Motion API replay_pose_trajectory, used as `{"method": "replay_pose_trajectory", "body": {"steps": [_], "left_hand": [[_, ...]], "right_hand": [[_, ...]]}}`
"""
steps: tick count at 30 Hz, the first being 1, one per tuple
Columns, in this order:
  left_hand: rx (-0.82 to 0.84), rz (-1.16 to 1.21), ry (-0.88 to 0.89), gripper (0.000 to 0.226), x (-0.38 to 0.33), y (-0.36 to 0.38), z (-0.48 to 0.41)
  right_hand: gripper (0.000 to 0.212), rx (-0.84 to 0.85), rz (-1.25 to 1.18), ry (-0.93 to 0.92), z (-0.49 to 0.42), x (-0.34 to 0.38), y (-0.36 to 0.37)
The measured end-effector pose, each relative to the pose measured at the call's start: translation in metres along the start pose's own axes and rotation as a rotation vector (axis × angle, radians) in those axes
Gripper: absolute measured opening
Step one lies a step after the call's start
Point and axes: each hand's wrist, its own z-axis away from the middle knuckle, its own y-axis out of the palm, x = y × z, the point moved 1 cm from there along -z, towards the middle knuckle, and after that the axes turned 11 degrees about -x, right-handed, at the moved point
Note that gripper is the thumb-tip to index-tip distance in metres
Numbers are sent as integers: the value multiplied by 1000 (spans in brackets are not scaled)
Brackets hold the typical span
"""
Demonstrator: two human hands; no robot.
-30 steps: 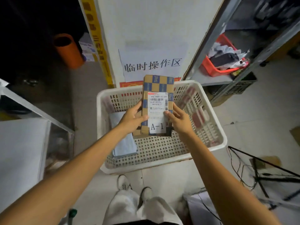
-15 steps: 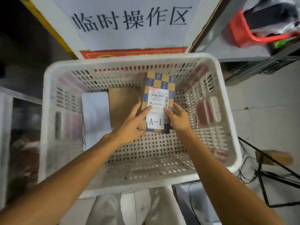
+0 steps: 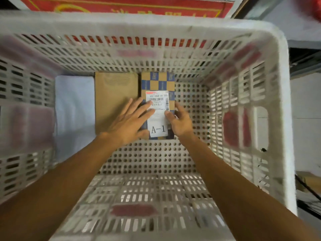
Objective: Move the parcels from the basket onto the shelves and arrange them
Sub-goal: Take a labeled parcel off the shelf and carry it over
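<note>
A blue-and-tan checkered parcel [image 3: 157,84] with a white label marked A-1 lies flat on the floor of the white perforated basket [image 3: 191,28]. My left hand [image 3: 129,121] lies across its left edge with straight, spread fingers reaching onto the label. My right hand [image 3: 179,120] grips the parcel's right edge, thumb on the label and fingers curled round the side. A plain brown parcel [image 3: 114,94] lies just left of the checkered one, partly under my left hand. A pale blue-white soft parcel [image 3: 74,105] lies further left against the basket wall.
The basket fills nearly the whole view, its walls rising on all sides. A red banner [image 3: 121,6] shows beyond its far rim. At the right edge are a grey shelf frame [image 3: 302,61] and pale floor [image 3: 305,101].
The camera has dropped much closer to the basket. Both hands carried the checkered parcel down from above the rim to the basket floor beside the brown parcel. My left fingers have spread flat.
</note>
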Motion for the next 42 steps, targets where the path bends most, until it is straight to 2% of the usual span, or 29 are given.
{"method": "replay_pose_trajectory", "body": {"steps": [3,7,9,13,19,25,30,36,42], "left_hand": [[20,4,-14,74,9,19,3],[4,46,1,73,11,15,4],[14,48,-69,66,0,7,4],[81,256,-263,54,-20,-21,15],[151,267,-149,54,10,-106,52],[123,232,-81,58,46,-207,107],[-12,149,-99,57,60,-268,157],[-211,144,-331,59,68,-336,229],[-376,152,-674,64,62,-392,344]], "right_hand": [[34,-53,-37,-13,3,-23,11],[35,-82,11,-4,8,-19,12],[31,-100,59,36,13,-4,10],[47,-144,157,119,45,31,1],[61,-59,283,71,112,100,-12],[66,22,545,-116,189,172,7],[70,63,738,-373,231,229,36],[76,158,786,-643,262,297,71],[82,418,713,-855,312,373,104]]}}
